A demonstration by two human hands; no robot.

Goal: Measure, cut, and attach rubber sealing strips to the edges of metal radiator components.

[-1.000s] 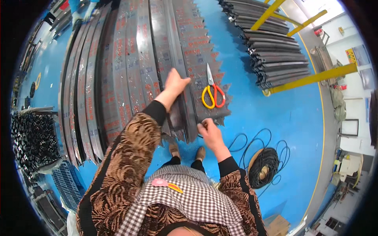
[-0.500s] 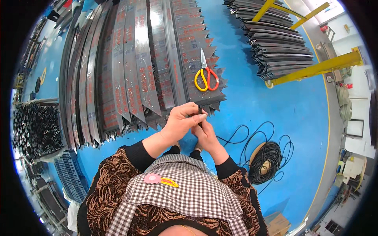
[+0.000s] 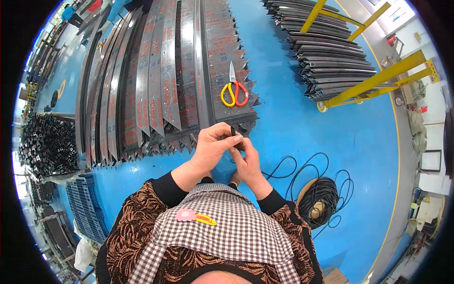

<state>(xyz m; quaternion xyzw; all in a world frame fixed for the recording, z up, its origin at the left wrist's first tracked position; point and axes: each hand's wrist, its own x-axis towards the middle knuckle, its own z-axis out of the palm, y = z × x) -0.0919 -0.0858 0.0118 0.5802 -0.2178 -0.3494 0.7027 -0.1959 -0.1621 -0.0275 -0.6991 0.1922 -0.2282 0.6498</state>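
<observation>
Honestly, with the left hand (image 3: 211, 147) and right hand (image 3: 248, 160) both pinching that black strip (image 3: 232, 130) near the stacked dark profiles' (image 3: 158, 97) closest ends, I'd grip close together against twisting, yellow-and-red-handled scissors (image 3: 232, 81) lying within reach on top.

A slim black strip (image 3: 232, 129), mostly hidden, juts up between left hand (image 3: 213, 145) and right hand (image 3: 248, 161).

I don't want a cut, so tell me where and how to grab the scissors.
Grip the scissors by the handles, bringing the right hand from the near side: both loops face the person and the blades point away. They lie flat on the strips, so pinching a loop from above should probably work.
</observation>
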